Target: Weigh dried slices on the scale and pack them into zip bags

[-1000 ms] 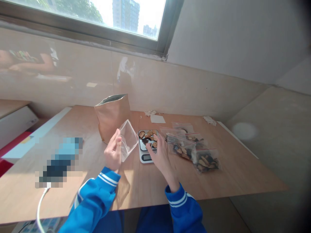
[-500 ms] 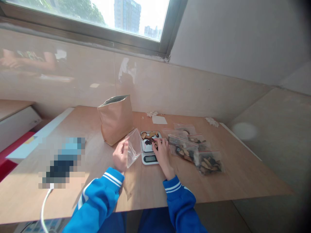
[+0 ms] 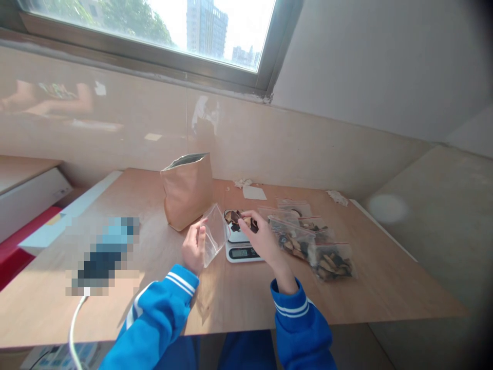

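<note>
My left hand (image 3: 194,246) is closed on the edge of a clear plastic bag (image 3: 214,236), which leans toward the scale. Over the white kitchen scale (image 3: 235,237), my right hand (image 3: 264,236) pinches several brown dried slices (image 3: 235,218); their exact kind is hard to make out. More dark and tan pieces lie on the weighing plate, partly hidden behind my fingers. The scale's display (image 3: 239,253) is lit, but its digits are too small to read. To the right of my right hand lie several filled zip bags (image 3: 334,263) of similar dried slices.
A brown paper bag (image 3: 188,190) stands open behind my left hand. At the left is a blurred-out object (image 3: 106,257) with a white cable (image 3: 73,324). Crumpled tissue (image 3: 242,183) and a white paper piece (image 3: 254,193) lie near the wall.
My right hand has lifted slightly from the plate and turned, with dried slices now showing in its fingers. My left hand still holds the clear bag. The view has shifted slightly.
</note>
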Demonstrator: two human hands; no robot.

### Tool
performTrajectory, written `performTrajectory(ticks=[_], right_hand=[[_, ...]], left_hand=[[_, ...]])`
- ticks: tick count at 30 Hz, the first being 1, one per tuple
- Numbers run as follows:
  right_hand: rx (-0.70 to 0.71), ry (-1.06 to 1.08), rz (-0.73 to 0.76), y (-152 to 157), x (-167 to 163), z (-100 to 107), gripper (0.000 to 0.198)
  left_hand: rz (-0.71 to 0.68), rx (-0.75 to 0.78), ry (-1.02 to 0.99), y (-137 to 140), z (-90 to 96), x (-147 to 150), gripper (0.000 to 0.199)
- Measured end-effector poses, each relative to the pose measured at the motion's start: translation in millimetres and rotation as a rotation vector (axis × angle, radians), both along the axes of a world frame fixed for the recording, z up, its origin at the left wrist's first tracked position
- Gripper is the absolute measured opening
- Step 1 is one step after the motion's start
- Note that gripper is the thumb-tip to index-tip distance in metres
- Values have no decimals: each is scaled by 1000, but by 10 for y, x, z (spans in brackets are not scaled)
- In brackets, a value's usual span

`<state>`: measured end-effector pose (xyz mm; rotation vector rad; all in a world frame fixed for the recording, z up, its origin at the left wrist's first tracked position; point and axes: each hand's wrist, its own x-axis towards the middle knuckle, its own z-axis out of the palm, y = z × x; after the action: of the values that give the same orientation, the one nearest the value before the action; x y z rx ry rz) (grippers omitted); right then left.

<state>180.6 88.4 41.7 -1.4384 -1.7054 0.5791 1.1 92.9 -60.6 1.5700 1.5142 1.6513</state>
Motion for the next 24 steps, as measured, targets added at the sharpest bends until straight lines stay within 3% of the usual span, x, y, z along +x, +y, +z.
performTrajectory(ticks=[6, 12, 18, 21, 24], right_hand=[[-35, -320, 108, -89, -255, 263, 4], [-97, -157, 92, -22, -493, 314, 12], [65, -190, 133, 50, -657, 141, 36], [205, -105, 101, 168, -537, -16, 28], [259, -60, -13, 383, -315, -287, 34]], left_hand=[[-75, 50, 87, -36, 14, -9, 40], [-80, 15, 31, -36, 30, 4, 42], [-39, -31, -132, 19, 11, 5, 42], [-11, -57, -190, 46, 2, -6, 42], [3, -95, -226, 49, 17, -8, 43]])
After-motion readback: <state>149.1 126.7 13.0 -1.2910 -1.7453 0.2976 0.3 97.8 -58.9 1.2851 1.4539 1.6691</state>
